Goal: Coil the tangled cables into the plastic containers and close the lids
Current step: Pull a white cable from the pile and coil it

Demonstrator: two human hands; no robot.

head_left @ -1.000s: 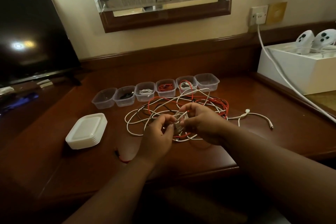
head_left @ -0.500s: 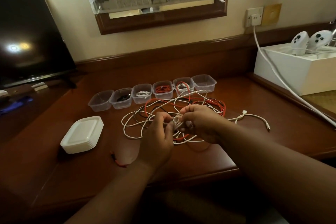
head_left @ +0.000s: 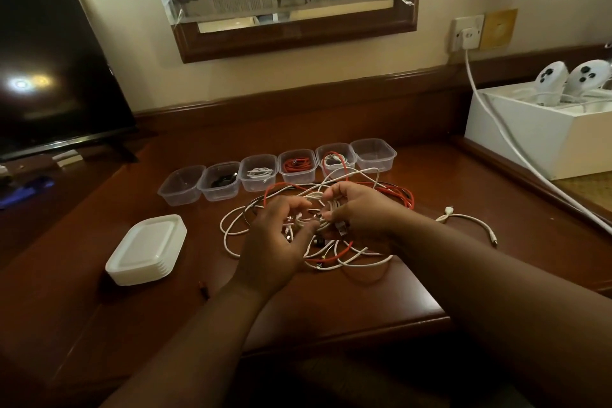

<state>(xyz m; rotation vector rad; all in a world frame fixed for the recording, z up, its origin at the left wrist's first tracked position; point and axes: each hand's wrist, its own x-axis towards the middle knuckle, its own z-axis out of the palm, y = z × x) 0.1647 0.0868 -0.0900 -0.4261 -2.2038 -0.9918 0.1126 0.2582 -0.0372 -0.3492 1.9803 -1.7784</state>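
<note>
Holding a small bundle of white cable, the right hand has its fingers curled round the loops, just above the middle of the tangle. The left hand sits just beside it at 9 o'clock, fingers bent, thumb and fingertips pinching a white strand near the same bundle.

The tangle lies on the wooden desk under both hands: white, red and black cables mixed, with red loops showing at 12 and 2 o'clock. One white cable end trails out of the tangle at 3 o'clock and lies flat on the desk, its plug well apart from the hands.

At 12 o'clock from the hands stands a row of six clear tubs, all without lids. From the left: first looks empty, second holds a black coil, third a white coil, fourth a red coil, fifth white and red cable with a red strand running over its rim into the tangle, sixth looks empty.

At 9 o'clock, well apart from the tangle, a stack of white lids.

At 2 o'clock, far off, a white box with two white controllers; a thick white cord runs from a wall socket past it. A dark screen at 10 o'clock.
</note>
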